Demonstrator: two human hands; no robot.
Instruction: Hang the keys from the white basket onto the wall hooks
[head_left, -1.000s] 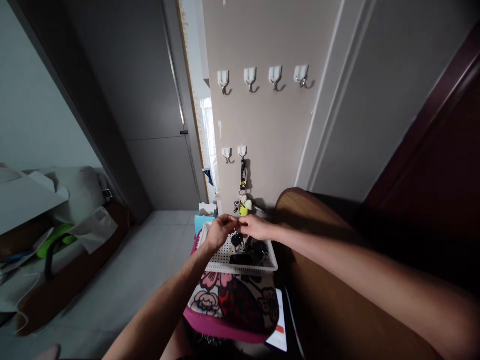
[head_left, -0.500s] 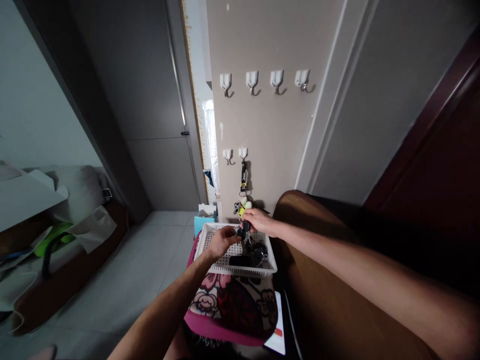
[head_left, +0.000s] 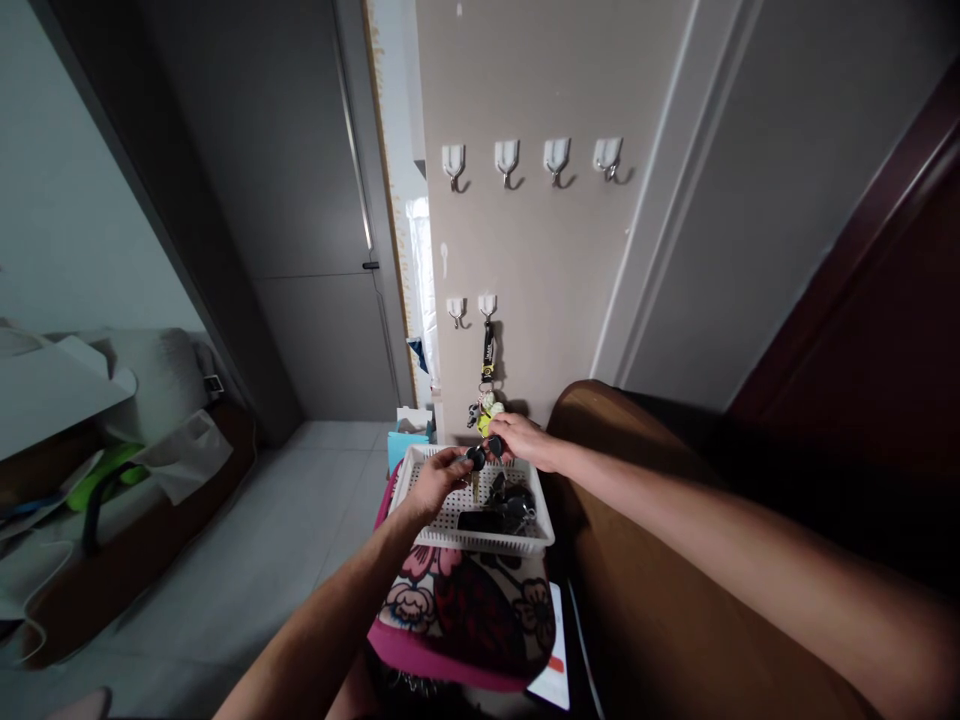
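My left hand [head_left: 442, 480] is closed on a key [head_left: 475, 460] with a dark round head, its blade pointing down over the white basket [head_left: 420, 540]. Just right of it, my right hand [head_left: 517, 440] pinches another dark-headed key [head_left: 495, 447]. Behind the right fingers hangs a keychain with a black strap [head_left: 487, 350] and pale and yellow charms [head_left: 489, 405]; whether the held keys are joined to it I cannot tell. Under the hands, more keys [head_left: 519, 505] and a flat black object [head_left: 480, 521] lie in the right part of the basket.
The basket rests on a flowered, pink-edged cushioned seat [head_left: 457, 660]. White hooks [head_left: 506, 160] line the wall above, with two smaller ones lower down. A brown wooden surface [head_left: 637, 560] stands at right, and a blue box [head_left: 407, 447] sits behind the basket's left corner.
My hands have drawn slightly apart, and the two dark key heads now show separately. A key blade hangs visibly below my left fingers. The view has shifted a little.
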